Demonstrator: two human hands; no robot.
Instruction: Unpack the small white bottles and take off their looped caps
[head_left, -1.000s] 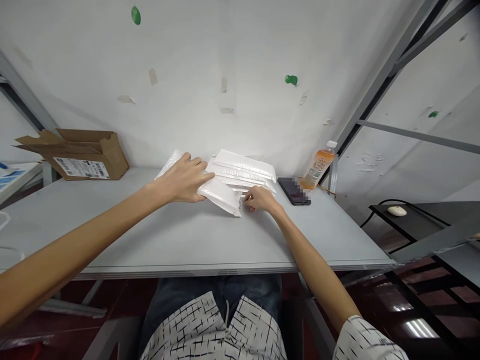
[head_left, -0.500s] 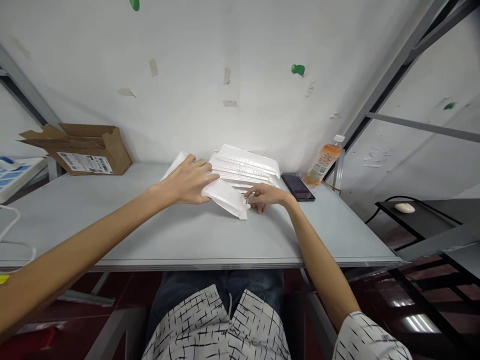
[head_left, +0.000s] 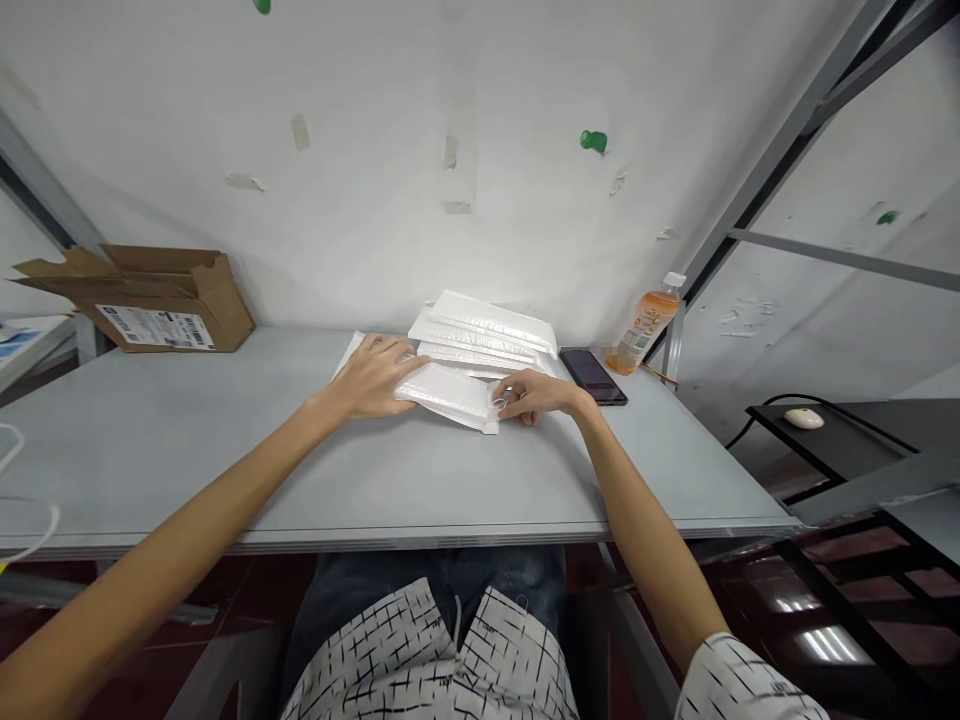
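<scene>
One white bubble mailer point(head_left: 448, 395), long axis crosswise, lay between both hands: left hand point(head_left: 373, 378) open, flat on its left end; right hand point(head_left: 534, 396) curled, pinching its right end.

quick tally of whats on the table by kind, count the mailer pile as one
loose white padded mailer: 1
stack of white padded mailers: 1
cardboard box: 1
smartphone: 1
plastic drink bottle: 1
total: 5

left hand point(head_left: 373, 378) spread flat, palm down, right hand point(head_left: 534, 395) loosely curled
</scene>
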